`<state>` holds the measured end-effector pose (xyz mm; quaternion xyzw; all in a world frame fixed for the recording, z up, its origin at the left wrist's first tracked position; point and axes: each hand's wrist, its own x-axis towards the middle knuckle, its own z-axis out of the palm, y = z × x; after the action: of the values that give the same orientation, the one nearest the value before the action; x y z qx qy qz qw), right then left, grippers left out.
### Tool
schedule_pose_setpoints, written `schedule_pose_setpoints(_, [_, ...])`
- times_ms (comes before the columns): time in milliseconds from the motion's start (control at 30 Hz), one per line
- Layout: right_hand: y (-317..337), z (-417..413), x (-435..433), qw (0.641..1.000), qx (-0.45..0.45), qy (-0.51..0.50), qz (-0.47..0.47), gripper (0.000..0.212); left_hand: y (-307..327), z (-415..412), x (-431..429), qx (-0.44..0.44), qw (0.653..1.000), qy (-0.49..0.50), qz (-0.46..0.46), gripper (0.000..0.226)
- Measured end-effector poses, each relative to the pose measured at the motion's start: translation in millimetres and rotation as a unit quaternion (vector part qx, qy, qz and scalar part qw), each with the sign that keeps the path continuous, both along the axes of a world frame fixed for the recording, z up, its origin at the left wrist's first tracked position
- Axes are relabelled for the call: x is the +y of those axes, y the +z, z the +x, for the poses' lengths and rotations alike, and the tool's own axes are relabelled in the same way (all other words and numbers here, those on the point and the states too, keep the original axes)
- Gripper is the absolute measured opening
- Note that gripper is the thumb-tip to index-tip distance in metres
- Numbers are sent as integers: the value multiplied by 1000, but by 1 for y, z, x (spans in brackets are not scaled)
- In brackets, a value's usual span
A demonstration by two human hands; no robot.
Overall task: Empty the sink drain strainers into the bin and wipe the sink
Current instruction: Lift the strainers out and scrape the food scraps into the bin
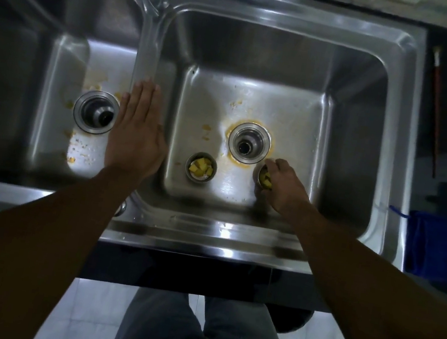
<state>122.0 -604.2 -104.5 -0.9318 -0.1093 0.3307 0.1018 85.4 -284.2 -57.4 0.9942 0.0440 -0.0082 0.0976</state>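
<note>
Here right hand (pixel 283 190) holds strainer (pixel 261 176), mouth upward

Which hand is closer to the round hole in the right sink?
Right. The right hand grips a strainer just beside the drain hole; the left hand lies flat over the divider, farther left.

Steel double sink (pixel 205 243), scrap-filled strainer (pixel 201 167) on right basin floor, yellow residue (pixel 96 79) in both basins.
</note>
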Motion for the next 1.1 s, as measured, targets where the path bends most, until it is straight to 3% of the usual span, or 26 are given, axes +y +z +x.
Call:
schedule_pose_setpoints(200, [-4,2,-1,999,-30,25,-20,78,-3,0,1,-10,1000,1,-4,61])
schedule_pose_setpoints(333, [-3,2,-3,998,-38,44,-3,91,-4,1,2,-17,1000,-2,-11,62])
schedule_pose_setpoints(467, [-5,-5,4,994,-36,105,-22,71,-3,0,3,-10,1000,3,-13,62])
schedule_pose_setpoints(633, [1,-6,11,991,-44,115,-54,67,0,1,3,-1,1000,1,-13,62])
schedule_pose_setpoints(833, [34,-11,11,998,-31,46,-2,60,4,-1,0,14,1000,-4,-6,59])
schedule_pose_setpoints(1000, [65,-16,-11,993,-113,6,40,56,21,-9,-26,38,997,-67,3,63])
schedule_pose_setpoints(1100, [78,-15,-33,983,-166,-33,69,55,29,-25,-85,68,989,-111,-73,59])
